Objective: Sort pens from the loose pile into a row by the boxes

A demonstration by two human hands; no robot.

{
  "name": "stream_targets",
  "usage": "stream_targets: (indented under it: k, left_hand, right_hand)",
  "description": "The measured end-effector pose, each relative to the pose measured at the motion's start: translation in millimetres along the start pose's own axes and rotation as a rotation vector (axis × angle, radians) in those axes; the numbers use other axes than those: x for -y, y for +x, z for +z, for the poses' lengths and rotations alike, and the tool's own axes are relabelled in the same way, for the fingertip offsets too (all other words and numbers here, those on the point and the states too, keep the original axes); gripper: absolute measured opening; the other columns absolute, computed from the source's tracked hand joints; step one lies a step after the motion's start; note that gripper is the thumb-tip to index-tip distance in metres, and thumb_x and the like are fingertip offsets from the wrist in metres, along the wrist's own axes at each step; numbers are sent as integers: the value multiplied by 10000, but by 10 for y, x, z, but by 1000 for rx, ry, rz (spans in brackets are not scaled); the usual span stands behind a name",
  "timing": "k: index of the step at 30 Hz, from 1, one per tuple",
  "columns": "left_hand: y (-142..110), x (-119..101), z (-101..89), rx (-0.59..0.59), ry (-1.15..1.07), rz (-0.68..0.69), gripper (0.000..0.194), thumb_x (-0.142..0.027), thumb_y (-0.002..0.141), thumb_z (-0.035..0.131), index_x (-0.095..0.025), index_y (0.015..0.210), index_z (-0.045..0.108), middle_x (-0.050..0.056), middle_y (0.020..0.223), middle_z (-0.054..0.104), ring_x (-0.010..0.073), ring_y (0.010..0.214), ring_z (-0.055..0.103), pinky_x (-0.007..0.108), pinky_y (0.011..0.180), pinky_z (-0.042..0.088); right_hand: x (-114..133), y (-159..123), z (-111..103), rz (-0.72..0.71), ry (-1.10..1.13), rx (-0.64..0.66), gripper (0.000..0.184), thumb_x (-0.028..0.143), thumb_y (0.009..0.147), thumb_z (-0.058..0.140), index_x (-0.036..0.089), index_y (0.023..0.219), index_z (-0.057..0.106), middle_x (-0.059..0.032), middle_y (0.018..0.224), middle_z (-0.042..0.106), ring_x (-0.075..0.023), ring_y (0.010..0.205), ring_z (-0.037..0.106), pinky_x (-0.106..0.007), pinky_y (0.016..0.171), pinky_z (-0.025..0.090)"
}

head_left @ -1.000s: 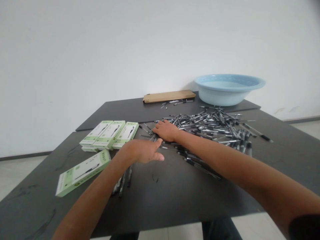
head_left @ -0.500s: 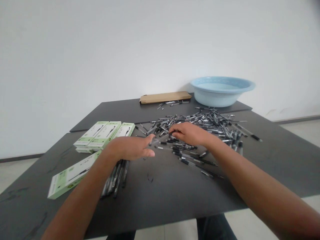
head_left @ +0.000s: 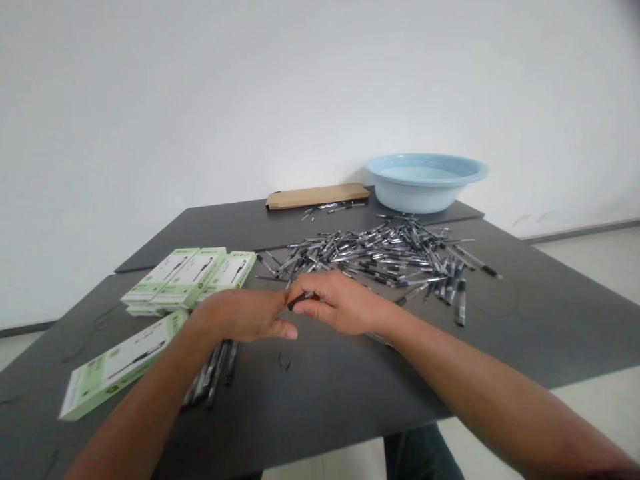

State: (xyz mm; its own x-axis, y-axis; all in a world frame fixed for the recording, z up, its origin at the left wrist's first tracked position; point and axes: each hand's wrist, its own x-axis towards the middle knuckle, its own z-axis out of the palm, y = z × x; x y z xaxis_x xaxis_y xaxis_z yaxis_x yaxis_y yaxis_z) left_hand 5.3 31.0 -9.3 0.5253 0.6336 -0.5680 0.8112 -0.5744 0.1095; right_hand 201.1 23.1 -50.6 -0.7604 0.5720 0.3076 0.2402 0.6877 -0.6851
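Observation:
My right hand [head_left: 340, 303] is closed around a black pen [head_left: 303, 299], whose dark end shows between thumb and index finger; the rest of it is hidden in the palm. Right beside it, my left hand [head_left: 247, 317] has its thumb held out and its fingertips against the right hand's fingers. Nothing shows in the left hand, though its palm faces away from me. Beneath the left wrist lies a row of pens [head_left: 215, 373], side by side and partly covered. Behind the right hand spreads a large loose pile of pens [head_left: 390, 250], clear-barrelled with black grips.
Green-and-white pen boxes [head_left: 187, 277] are stacked at the left, with a single box [head_left: 120, 363] lying slanted in front. A brown cardboard piece [head_left: 317, 195] and a light-blue basin [head_left: 425, 183] stand at the back of the dark table [head_left: 320, 407].
My right hand has drawn back from the pile, moving left and nearer, with a pen in its fingers. It now meets my left hand. The camera view has shifted slightly right.

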Motion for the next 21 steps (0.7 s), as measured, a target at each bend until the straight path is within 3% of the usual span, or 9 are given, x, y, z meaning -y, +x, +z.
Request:
stream_targets:
  k: [4,8,10,13,15,21]
  left_hand:
    - [-86,54,-54,-11,-6,-31,680,-502,909,414,-110,1454,301,178,1240,636,305,1044,629,347,838,479]
    - [-134,111,-74,-66,22,-37,768,-520,916,404,-161,1526,107,160,1419,484,301,1224,512,347,949,412]
    - [-148,137,-74,-75,36,-44,784,-529,918,395,-159,1529,71,159,1454,434,296,1266,471,346,975,391]
    - [-172,163,-77,-71,42,-63,803,-529,926,378,-121,1527,34,188,1471,393,290,1274,464,349,989,379]
    - [-193,170,-84,-52,31,-72,812,-515,929,380,-105,1524,11,208,1424,457,292,1206,532,357,955,406]
    - [-248,185,-99,-60,-4,-42,831,-511,918,410,-105,1522,7,190,1311,583,261,1030,633,309,843,458]
  right_hand:
    - [-173,-6,-113,7,130,24,343,213,920,484,183,1259,440,-45,1039,654,-140,914,607,-237,789,434]
    - [-392,183,-92,281,-337,-161,248,183,915,403,182,1125,536,-61,987,667,-174,875,603,-265,768,418]
    - [-465,346,4,381,-536,-67,253,204,906,407,201,1094,577,-82,1035,677,-212,940,613,-291,786,422]
    - [-518,605,186,396,-581,56,253,259,891,453,221,1078,618,-92,1085,686,-253,1007,624,-317,800,449]
    - [-545,757,299,396,-575,109,250,295,881,483,217,1060,639,-100,1093,691,-269,1020,633,-333,806,469]
    - [-719,987,533,472,-542,137,265,285,842,541,142,1015,680,-181,1076,691,-325,1023,643,-401,816,502]
